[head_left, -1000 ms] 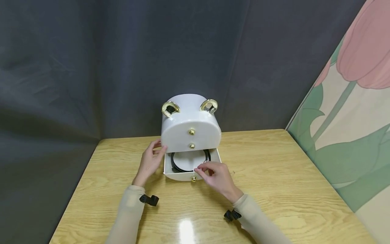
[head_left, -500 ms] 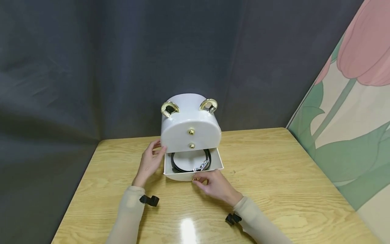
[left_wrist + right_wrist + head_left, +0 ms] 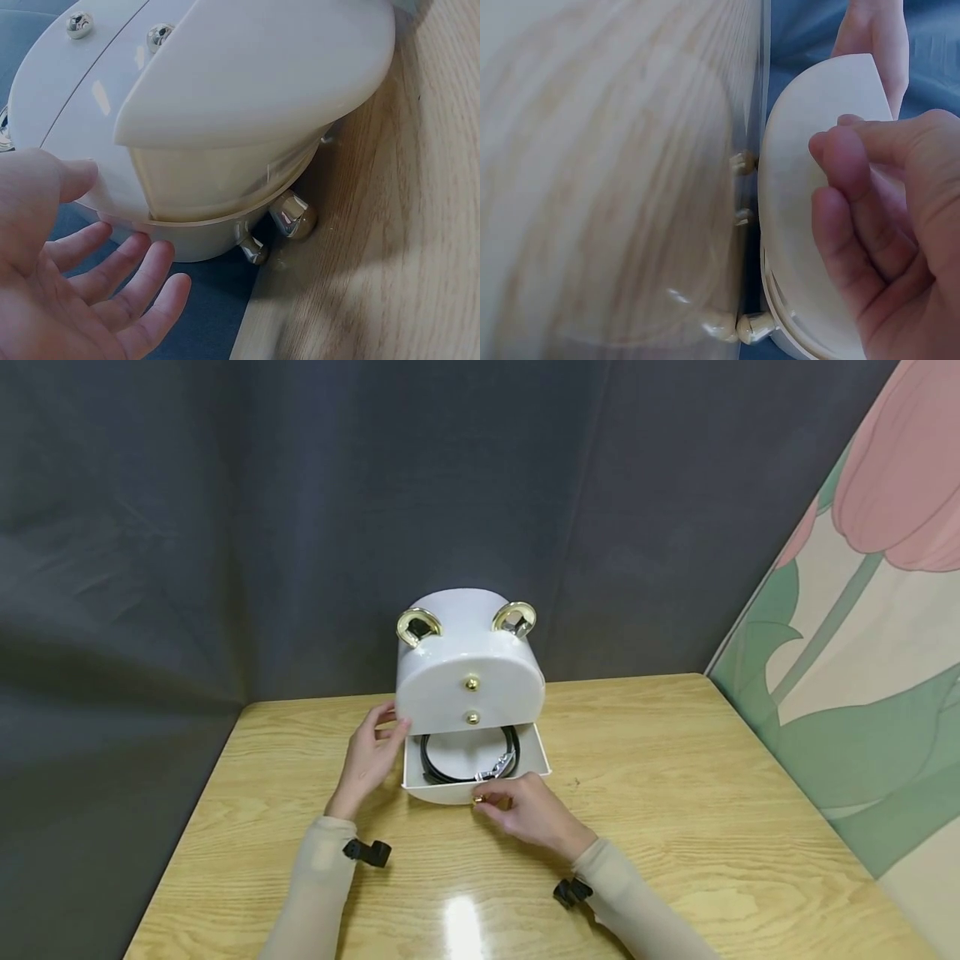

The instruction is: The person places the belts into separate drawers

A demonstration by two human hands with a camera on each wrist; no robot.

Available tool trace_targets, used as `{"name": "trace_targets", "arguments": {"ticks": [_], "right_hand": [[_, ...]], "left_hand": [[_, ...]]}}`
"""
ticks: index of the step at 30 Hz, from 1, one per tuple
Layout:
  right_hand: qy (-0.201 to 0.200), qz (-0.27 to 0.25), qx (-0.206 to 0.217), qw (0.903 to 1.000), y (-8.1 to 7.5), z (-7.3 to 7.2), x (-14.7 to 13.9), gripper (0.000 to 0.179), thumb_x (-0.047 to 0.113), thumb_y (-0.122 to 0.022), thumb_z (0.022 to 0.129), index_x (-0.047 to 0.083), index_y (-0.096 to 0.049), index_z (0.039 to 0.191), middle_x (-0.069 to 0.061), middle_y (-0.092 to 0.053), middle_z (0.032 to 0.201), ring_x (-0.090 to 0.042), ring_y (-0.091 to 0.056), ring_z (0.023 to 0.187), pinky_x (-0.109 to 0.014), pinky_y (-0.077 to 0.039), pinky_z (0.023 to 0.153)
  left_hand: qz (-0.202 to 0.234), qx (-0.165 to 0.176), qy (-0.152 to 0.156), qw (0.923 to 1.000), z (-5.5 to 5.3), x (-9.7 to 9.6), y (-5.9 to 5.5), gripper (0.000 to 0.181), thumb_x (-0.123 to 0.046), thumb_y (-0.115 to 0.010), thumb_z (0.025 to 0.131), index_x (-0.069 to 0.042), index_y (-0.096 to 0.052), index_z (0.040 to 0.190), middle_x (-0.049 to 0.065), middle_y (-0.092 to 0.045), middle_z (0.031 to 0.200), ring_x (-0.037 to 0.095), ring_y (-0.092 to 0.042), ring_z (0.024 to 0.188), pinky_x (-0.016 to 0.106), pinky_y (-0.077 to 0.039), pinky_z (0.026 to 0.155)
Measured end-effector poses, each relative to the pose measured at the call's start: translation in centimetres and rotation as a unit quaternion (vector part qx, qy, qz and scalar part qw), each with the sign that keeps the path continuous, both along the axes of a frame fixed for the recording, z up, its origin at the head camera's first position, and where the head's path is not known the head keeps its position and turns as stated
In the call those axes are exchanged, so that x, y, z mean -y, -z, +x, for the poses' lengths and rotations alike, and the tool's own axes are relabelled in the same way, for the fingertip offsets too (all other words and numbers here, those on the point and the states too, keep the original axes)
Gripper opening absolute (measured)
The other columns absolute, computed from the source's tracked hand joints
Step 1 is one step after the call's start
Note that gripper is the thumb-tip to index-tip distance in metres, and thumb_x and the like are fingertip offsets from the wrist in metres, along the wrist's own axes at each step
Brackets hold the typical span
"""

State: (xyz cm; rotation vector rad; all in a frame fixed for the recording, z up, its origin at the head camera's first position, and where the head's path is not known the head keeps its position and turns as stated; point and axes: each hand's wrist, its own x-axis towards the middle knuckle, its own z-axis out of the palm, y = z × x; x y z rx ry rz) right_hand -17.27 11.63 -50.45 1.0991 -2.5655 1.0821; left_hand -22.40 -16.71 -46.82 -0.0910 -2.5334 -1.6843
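A glossy white box [image 3: 431, 702] with a rounded top stands at the back of the table, its lowest drawer [image 3: 534, 752] pulled out. Inside the drawer lies a coiled black strap [image 3: 431, 766], and over its front right part a shiny silver chain-like piece [image 3: 498, 767]. My right hand [image 3: 536, 817] pinches the gold knob [image 3: 478, 798] of that drawer between thumb and index finger. At the box's lower left side, my left hand [image 3: 369, 762] touches the wall with thumb and fingertips. The left wrist view shows its fingers [image 3: 152, 266] spread loosely by the box.
Two gold ring-shaped ears [image 3: 418, 627] rise from the box top, and two more gold knobs [image 3: 471, 683] sit on its front. Behind the wooden table [image 3: 675, 793] hangs a dark curtain [image 3: 480, 477]; a tulip-patterned cloth [image 3: 847, 635] covers the right side.
My right hand has let go of the silver piece, which now lies in the drawer, and has dropped slightly to the drawer's knob. My left hand stays in place.
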Motion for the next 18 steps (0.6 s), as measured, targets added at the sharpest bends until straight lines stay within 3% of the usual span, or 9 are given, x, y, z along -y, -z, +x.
{"name": "trace_targets", "arguments": {"ticks": [18], "right_hand": [[0.014,-0.007,0.007,0.9998,-0.16,-0.18,-0.19,0.015,0.013,-0.084,0.092,0.014,-0.084,0.107,0.003,-0.082,0.091,0.004,-0.066,0.073,-0.015,-0.056,0.066]], "left_hand": [[-0.008,-0.002,-0.001,1.0000,0.18,-0.04,-0.16,0.057,-0.035,-0.059,0.111,-0.011,-0.044,0.160,0.019,-0.057,0.152,0.039,-0.063,0.129,0.051,-0.054,0.106]]}}
